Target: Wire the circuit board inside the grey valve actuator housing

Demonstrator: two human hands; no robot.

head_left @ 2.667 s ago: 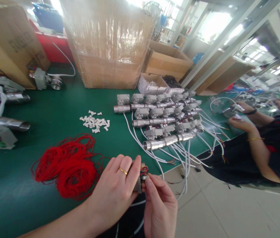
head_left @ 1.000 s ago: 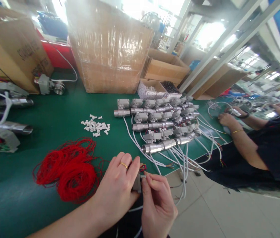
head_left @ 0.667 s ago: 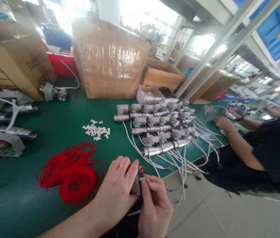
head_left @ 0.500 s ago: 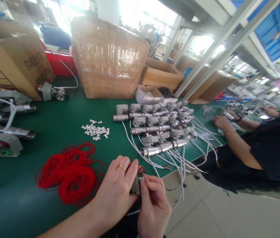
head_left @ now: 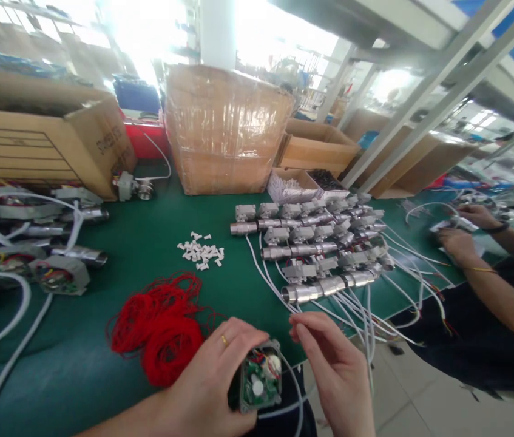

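My left hand (head_left: 213,379) is wrapped round an open grey actuator housing (head_left: 261,379) near the table's front edge. Inside the housing a green circuit board, a white round knob and coloured wires show; a white cable runs out of it. To its right, apart from the housing, my right hand (head_left: 336,370) has thumb and forefinger pinched together; whatever they hold, if anything, cannot be made out. Just left of my left hand lies a tangle of red thread (head_left: 172,346). Small white plastic pieces (head_left: 202,250) are scattered behind it.
Rows of valves with grey housings (head_left: 302,294) and trailing white cables stand on the green table (head_left: 138,243). Further housings (head_left: 60,273) lie left. Behind are a wrapped carton (head_left: 224,133) and a parts box (head_left: 293,188). A co-worker's hands (head_left: 459,243) work at right.
My right hand has moved off the housing to the right. The housing has turned, so its board now faces up into view. The camera has swung left.
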